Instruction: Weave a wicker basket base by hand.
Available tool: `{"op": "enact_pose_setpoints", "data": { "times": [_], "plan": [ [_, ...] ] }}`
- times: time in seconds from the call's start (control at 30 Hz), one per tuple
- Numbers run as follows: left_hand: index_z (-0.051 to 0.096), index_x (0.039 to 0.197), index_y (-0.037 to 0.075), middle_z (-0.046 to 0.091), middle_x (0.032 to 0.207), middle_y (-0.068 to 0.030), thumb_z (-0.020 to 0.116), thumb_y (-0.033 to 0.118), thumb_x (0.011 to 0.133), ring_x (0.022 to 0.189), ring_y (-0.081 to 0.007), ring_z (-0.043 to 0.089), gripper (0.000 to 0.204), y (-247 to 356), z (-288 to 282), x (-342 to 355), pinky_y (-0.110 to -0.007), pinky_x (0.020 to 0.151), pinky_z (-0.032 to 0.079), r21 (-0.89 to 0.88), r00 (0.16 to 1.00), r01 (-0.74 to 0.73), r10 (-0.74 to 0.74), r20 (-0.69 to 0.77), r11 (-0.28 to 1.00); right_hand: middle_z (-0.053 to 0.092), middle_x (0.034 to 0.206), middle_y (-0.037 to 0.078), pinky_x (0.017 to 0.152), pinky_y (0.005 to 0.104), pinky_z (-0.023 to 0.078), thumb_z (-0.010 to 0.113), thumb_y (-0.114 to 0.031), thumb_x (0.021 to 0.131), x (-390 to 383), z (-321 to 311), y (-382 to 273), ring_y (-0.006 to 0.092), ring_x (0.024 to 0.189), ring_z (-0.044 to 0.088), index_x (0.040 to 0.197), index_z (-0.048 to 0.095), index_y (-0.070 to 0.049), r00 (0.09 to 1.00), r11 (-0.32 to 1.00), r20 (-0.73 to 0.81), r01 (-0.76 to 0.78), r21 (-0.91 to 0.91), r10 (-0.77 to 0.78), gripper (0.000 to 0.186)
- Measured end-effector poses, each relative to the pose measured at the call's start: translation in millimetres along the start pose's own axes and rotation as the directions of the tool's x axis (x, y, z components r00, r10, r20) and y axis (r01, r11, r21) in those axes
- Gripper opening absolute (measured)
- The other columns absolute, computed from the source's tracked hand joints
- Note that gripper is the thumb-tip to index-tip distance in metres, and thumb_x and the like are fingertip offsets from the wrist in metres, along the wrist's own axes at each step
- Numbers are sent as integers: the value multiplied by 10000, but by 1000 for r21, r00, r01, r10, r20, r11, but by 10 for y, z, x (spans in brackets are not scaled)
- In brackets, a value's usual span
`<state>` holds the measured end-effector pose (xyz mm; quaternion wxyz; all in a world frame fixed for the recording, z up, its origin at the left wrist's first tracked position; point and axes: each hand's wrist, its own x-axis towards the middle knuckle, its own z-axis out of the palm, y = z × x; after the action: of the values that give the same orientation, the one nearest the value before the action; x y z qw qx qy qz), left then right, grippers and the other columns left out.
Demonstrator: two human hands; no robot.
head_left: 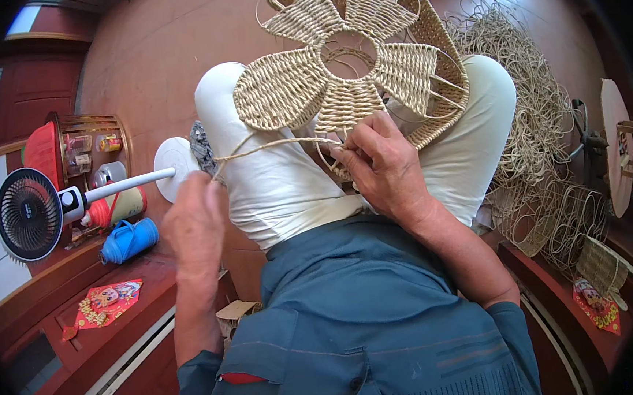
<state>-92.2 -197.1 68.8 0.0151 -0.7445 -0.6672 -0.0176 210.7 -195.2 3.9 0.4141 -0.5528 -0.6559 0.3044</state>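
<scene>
A flower-shaped woven straw piece point(280, 90), with broad petals around a central ring, rests across my knees. Its upper and right petals have bare frame loops, partly unwoven, and a curved woven rim runs along the far and right side. At the lower petal point(348, 106), my right hand point(387, 159) pinches the near edge, fingertips closed where a straw cord point(276, 144) meets it. This cord stretches left across my thigh to my left hand point(195, 221), which is closed around it and blurred by motion. The exact grip of the right fingertips is partly hidden.
Loose straw cord lies in a large tangled pile point(511, 96) on the floor at right, near a round board point(618, 148). At left stand a fan point(30, 214) with a white base, a blue thermos flask point(130, 240) and a wooden rack point(91, 125) holding jars.
</scene>
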Motion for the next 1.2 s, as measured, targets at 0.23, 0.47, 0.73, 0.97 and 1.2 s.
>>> {"op": "enact_pose_setpoints", "data": {
  "times": [0.23,0.47,0.73,0.97,1.2],
  "plan": [
    [778,1173,26,761,989,-128,782,41,972,808,-223,724,201,1000,192,-25,-328,729,573,-658,970,-239,202,-133,714,613,938,154,731,480,543,820,-90,917,53,-20,-38,368,830,661,929,640,-14,999,999,35,-1,-41,2,195],
    [766,1070,17,752,847,-72,799,92,976,692,-114,669,124,1243,622,130,-305,665,553,-880,982,180,-30,186,440,630,928,156,722,484,544,812,-103,933,65,-6,-18,380,827,665,948,650,-23,1000,999,10,-29,-14,29,182],
    [774,1122,16,782,886,-105,752,70,1014,736,-204,740,122,1223,642,81,-329,706,582,-799,996,-70,90,-21,597,713,954,178,752,468,581,747,-76,991,29,-127,-14,383,869,729,1183,637,-23,1000,999,31,3,-34,-2,228],
    [715,1174,18,738,858,-190,645,135,1089,758,-365,749,160,1234,546,33,-444,696,568,-767,972,-32,200,126,641,732,1005,185,786,467,589,682,-64,969,36,-229,-173,374,930,731,1652,375,8,958,919,284,142,-369,-34,752],
    [684,1173,22,718,824,-207,585,151,1116,750,-399,736,172,1219,551,34,-482,694,554,-773,955,-2,231,187,634,741,1001,177,755,466,591,673,-87,977,114,-114,-108,347,880,735,1665,359,9,949,898,315,146,-415,-9,762]
  ]
}}
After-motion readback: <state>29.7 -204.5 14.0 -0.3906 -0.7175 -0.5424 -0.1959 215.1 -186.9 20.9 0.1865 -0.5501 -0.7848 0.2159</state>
